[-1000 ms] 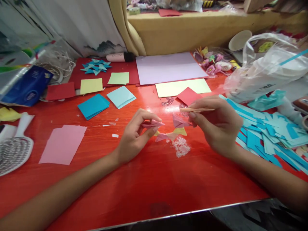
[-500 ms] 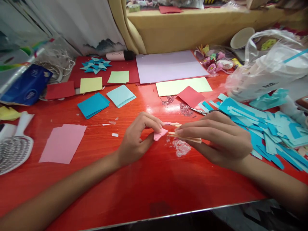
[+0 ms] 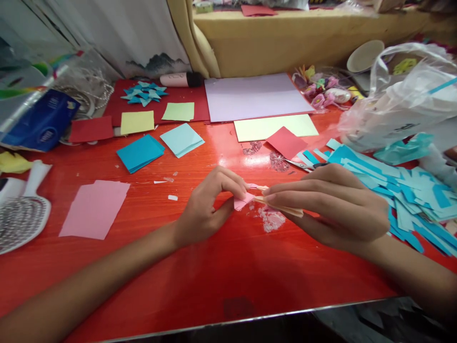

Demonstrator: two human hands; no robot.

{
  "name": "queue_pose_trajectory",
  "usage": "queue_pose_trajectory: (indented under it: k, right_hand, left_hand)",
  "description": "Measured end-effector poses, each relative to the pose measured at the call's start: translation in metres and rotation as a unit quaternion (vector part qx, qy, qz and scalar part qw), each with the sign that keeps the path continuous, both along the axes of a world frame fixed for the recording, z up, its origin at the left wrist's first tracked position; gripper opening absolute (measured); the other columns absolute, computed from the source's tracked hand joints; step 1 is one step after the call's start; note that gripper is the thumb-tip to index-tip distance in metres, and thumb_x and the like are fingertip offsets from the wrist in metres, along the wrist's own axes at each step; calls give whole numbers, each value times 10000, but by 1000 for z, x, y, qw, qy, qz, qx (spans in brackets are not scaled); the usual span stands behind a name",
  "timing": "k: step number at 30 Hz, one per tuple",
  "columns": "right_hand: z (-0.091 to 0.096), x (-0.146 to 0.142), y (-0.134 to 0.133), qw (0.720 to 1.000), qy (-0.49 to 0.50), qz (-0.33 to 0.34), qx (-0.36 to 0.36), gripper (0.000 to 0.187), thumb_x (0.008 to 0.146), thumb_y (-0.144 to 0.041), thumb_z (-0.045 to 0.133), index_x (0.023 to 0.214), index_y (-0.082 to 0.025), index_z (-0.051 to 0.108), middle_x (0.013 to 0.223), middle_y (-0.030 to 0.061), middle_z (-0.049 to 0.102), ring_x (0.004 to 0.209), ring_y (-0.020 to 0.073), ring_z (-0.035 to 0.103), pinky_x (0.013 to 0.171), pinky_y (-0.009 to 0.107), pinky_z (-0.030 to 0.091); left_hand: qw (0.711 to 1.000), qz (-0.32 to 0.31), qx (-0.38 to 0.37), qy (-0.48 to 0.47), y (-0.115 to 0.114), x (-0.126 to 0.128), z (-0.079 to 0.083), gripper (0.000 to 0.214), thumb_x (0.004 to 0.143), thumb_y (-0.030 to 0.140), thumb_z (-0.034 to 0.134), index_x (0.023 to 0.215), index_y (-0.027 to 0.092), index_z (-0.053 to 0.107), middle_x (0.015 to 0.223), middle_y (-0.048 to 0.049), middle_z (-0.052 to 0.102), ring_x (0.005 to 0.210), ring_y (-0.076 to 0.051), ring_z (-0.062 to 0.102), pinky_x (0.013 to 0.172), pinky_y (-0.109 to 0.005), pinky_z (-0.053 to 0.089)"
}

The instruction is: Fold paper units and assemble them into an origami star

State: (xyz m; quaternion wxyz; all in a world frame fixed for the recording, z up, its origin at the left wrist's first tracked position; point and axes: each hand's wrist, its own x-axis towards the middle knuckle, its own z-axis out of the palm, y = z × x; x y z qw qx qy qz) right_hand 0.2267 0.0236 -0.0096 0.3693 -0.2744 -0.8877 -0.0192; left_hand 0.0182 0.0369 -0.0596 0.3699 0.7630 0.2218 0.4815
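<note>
Between finger and thumb, my left hand [image 3: 210, 205] pinches a small folded pink paper piece [image 3: 243, 202] above the middle of the red table [image 3: 185, 286]. My right hand [image 3: 335, 205] is closed on a flat, cream-coloured folded paper piece [image 3: 285, 207], its fingers laid along the top. The tip of the cream piece meets the right edge of the pink one; whether it is tucked inside I cannot tell. Just behind them a second thin pink and cream strip [image 3: 257, 186] shows between the hands; its ends are hidden by the fingers.
Pink sheets [image 3: 95, 209] and a hairbrush [image 3: 24, 214] lie left. Dark blue squares [image 3: 140, 153], light blue squares [image 3: 182, 140] and a red square [image 3: 286, 142] lie behind the hands. Scissors [image 3: 300, 165], blue paper strips [image 3: 400, 186] and a plastic bag [image 3: 403, 105] are right.
The gap between the pink piece and the cream piece has closed, and their ends now meet. Both hands keep their grips. The whole view has shifted slightly.
</note>
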Motion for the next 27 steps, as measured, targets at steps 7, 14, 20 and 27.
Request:
queue_pose_trajectory:
  k: [7,14,20,27]
  right_hand:
    - [1,-1,-2,1000,-14,9,4,231,808,-115,605,913,-315,655,887,-43,734,622,111,616,580,279,487]
    - [0,-2,-1,1000,-24,-2,3,243,820,-128,580,934,-334,642,894,-59,731,594,118,597,566,292,483]
    - [1,-2,-1,1000,-16,-2,13,206,818,-111,586,889,-295,644,848,-39,734,593,108,605,565,282,481]
    - [-2,-4,-5,999,-25,-27,28,158,796,-72,612,880,-204,635,842,-6,734,611,102,581,595,261,487]
  left_hand:
    - [1000,-5,4,-3,0,0,1,135,838,63,511,874,191,533,892,-48,545,878,-163,570,768,-356,526]
    - [1000,-9,-2,-4,-1,1,0,138,848,68,498,881,199,529,882,-41,541,885,-162,574,782,-356,532]
    - [1000,-9,3,-2,-1,0,0,142,837,48,499,876,183,526,902,-47,536,880,-159,576,779,-352,529]
    - [999,-10,29,-16,2,1,-2,127,825,45,516,864,166,529,874,-50,542,850,-162,585,742,-346,541]
